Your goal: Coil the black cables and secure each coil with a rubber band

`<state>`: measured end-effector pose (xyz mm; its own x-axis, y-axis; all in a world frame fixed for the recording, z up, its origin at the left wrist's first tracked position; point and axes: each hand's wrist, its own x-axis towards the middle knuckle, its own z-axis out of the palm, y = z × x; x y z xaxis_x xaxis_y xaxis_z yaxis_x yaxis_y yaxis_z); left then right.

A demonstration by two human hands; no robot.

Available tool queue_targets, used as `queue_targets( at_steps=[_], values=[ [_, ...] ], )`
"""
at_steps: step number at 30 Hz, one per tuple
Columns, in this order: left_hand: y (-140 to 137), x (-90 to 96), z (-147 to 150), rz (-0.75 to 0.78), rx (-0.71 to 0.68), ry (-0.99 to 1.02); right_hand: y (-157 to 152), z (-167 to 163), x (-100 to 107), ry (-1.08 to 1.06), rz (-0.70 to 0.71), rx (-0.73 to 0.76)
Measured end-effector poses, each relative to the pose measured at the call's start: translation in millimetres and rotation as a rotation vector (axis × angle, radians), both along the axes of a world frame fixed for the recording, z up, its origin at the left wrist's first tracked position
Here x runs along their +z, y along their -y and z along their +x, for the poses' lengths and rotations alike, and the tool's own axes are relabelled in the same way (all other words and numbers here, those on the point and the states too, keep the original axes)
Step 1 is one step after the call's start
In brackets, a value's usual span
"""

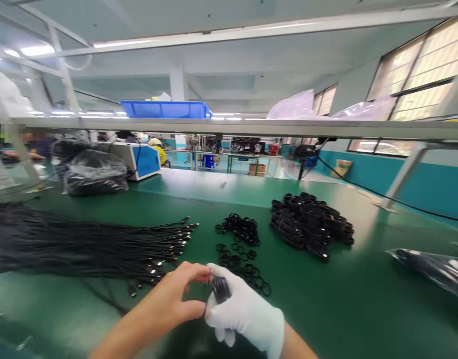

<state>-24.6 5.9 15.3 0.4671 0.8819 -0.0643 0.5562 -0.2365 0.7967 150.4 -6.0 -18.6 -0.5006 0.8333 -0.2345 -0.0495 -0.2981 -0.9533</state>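
My right hand point(249, 309), in a white glove, grips a small coiled black cable point(221, 289) low in the middle of the head view. Facing it, my bare left hand point(171, 296) has thumb and forefinger spread, with a thin black ring point(205, 311) that looks stretched between their tips, beside the coil. Just beyond the hands lie loose black rings point(251, 270) and a denser heap of rings point(240, 228). Long black cables point(86, 244) with metal plugs stretch across the left. A pile of coiled cables point(309, 224) sits to the right.
A green-topped table point(348, 309) carries everything. Clear plastic bags lie at the right edge point(434, 271) and back left point(96, 172), near a white and blue box point(144, 162). Above runs a shelf point(243, 128) with a blue bin point(167, 109). People are blurred at far left.
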Motion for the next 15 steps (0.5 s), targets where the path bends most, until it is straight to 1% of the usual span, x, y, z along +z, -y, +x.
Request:
queue_targets(
  at_steps=[2, 4, 5, 7, 9, 12, 14, 15],
  values=[
    [4.8, -2.7, 1.6, -0.063, -0.011, 0.029, 1.8, -2.0, -6.2, 0.063, -0.036, -0.007],
    [9.7, -5.4, 3.1, -0.084, -0.022, 0.044, 2.6, -5.2, -14.8, 0.094, -0.038, -0.046],
    [11.6, -6.6, 3.8, -0.081, -0.028, 0.050, 2.2, -7.0, -19.7, 0.085, -0.010, -0.082],
    [12.7, -10.0, 5.0, -0.071, -0.032, 0.049, -1.0, -10.3, -29.8, 0.059, 0.105, -0.161],
    [10.4, -15.2, 7.2, -0.072, -0.028, 0.015, -7.0, -12.1, -38.3, 0.138, 0.188, -0.163],
    [5.0, -23.5, 13.5, 0.025, 0.046, -0.028, -15.0, -11.5, -44.0, 0.300, 0.211, -0.181],
    [1.4, -27.1, 18.1, 0.102, 0.110, -0.059, -16.1, -10.1, -42.1, 0.385, 0.216, -0.207],
    [-0.8, -28.0, 19.6, 0.103, 0.120, -0.080, -15.3, -9.7, -39.8, 0.425, 0.222, -0.209]
  ],
)
